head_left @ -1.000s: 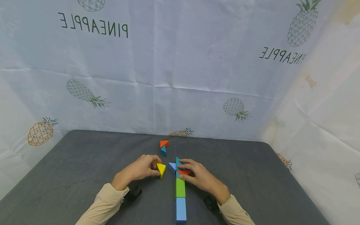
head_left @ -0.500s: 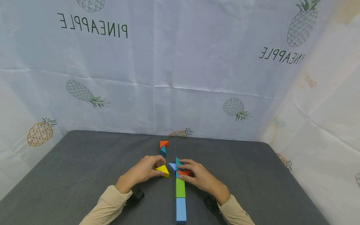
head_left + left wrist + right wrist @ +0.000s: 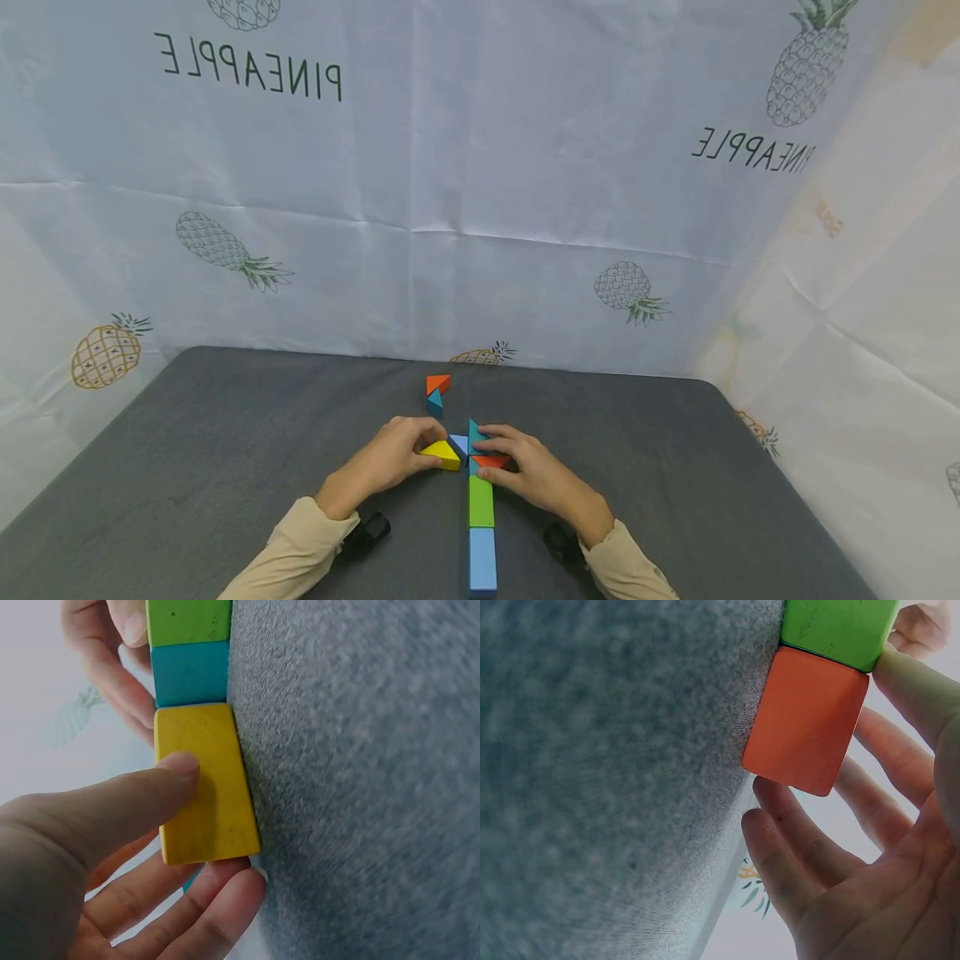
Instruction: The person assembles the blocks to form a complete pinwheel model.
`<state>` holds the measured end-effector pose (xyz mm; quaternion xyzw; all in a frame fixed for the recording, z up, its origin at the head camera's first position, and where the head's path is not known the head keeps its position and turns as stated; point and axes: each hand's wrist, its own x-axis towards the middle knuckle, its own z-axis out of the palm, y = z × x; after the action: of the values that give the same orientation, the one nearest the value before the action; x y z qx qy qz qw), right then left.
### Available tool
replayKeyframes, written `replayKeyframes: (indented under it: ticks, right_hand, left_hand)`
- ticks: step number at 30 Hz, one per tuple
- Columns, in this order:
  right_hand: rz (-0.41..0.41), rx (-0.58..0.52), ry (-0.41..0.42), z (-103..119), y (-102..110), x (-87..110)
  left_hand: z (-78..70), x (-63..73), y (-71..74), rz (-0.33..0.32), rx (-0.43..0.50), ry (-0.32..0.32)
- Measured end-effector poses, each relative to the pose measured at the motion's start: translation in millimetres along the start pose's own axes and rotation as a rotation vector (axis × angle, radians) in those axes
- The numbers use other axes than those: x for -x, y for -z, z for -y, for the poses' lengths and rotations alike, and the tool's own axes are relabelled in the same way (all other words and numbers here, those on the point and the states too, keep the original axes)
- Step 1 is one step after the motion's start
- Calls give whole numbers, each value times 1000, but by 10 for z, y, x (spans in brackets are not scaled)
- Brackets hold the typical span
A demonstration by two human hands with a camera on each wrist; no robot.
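Note:
In the head view my left hand pinches a yellow triangular block, thumb on its near face and fingers behind it. The block lies just left of a row of blocks, beside a light blue triangular block; whether they touch I cannot tell. My right hand holds an orange-red triangular block between thumb and fingers at the row's right side. Its fingertips also touch a teal triangular block at the top. Another teal block sits against the green block.
A light blue rectangular block forms the near end of the row. Farther back on the dark grey table lie another orange-red triangular block and another teal one. A pineapple-print cloth hangs behind.
My left hand has turned the yellow block and moved it right, close to the row. My right hand has stayed in place.

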<state>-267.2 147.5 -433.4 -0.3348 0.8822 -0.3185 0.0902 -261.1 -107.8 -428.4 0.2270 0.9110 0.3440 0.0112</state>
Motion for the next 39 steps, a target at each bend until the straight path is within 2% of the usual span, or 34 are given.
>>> replayKeyframes:
  ticks: [12, 24, 30, 39]
  right_hand:
    - [-8, 13, 6, 5, 3, -6]
    - [-5, 13, 14, 5, 6, 2]
    - [-12, 20, 36, 4, 1, -6]
    - [-9, 12, 11, 7, 0, -4]
  left_hand:
    - [-18, -18, -69, -6, 0, 48]
    - [-20, -21, -118, -28, -26, -9]
    - [-20, -21, -131, -40, -32, -3]
    - [-42, -21, -141, -34, 7, 12]
